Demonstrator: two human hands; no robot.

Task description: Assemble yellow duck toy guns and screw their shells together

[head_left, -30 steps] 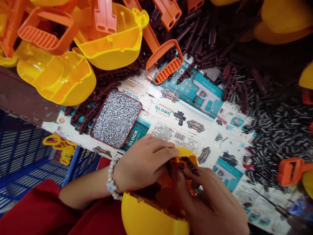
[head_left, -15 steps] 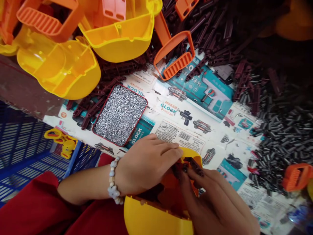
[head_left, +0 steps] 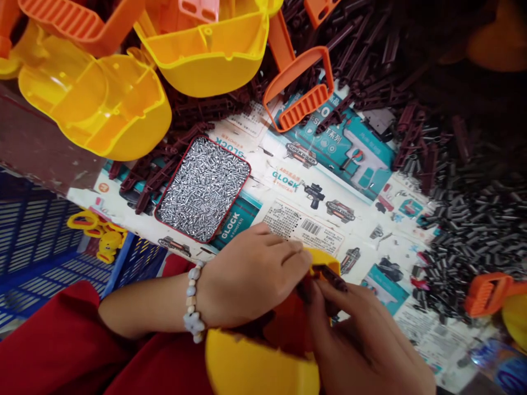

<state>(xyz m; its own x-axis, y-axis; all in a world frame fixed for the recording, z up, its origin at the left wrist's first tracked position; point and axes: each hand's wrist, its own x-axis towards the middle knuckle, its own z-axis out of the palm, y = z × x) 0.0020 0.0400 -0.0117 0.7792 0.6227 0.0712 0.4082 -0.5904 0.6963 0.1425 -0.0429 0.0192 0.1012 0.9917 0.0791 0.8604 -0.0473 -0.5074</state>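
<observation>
A yellow plastic shell with an orange insert sits at the table's near edge, between my hands. My left hand, with a bead bracelet at the wrist, lies over the shell's top, fingers curled down onto it. My right hand pinches a small dark brown part at the shell's upper rim. The fingertips of both hands meet there. What is under my left fingers is hidden.
A red-rimmed tray of small silver pins lies left of centre on printed cardboard. Yellow shells and orange handles pile up behind. Dark brown sticks and black tubes heap at the right. Blue crates stand at the left.
My hands have stayed on the shell, with fingers shifting slightly around the dark part. The view has drifted a little, moving the tray and piles up and right.
</observation>
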